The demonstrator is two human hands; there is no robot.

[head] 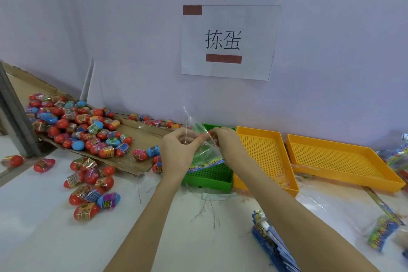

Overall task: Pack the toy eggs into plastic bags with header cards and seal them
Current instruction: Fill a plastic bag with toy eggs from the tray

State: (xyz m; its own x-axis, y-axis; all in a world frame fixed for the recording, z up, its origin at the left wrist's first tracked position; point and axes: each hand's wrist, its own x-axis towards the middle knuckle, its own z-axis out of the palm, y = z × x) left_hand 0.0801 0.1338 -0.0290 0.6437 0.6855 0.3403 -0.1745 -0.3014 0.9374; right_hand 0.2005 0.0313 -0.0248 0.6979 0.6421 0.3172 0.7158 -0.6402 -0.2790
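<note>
Nearest the lens: stack of blue printed header cards point(272, 247), fanned, at the lower right edge of the white table point(44, 227). Beside it, farther right, loose clear bags with colourful headers point(384, 227).

Centre of view: both forearms reaching forward over the green perforated tray point(212, 178). Left hand point(180, 148) with fingers curled, thumb and forefinger pinching the mouth of a clear plastic bag point(202, 139). Right hand point(227, 143) also curled round the same bag's other edge; something red just visible at its fingertips, likely a toy egg, not resolvable. Bag held upright above the tray, its printed header strip point(206, 164) hanging at the lower end, touching the tray's near side.

Right of the green tray: two yellow perforated trays point(331, 159) side by side against the wall.

Left: pile of toy eggs point(77, 126), mostly red, some blue and pink, on a flattened cardboard sheet point(141, 134); more eggs spilled onto the table in front.

Wall: paper sign point(229, 42) with two printed characters.
</note>
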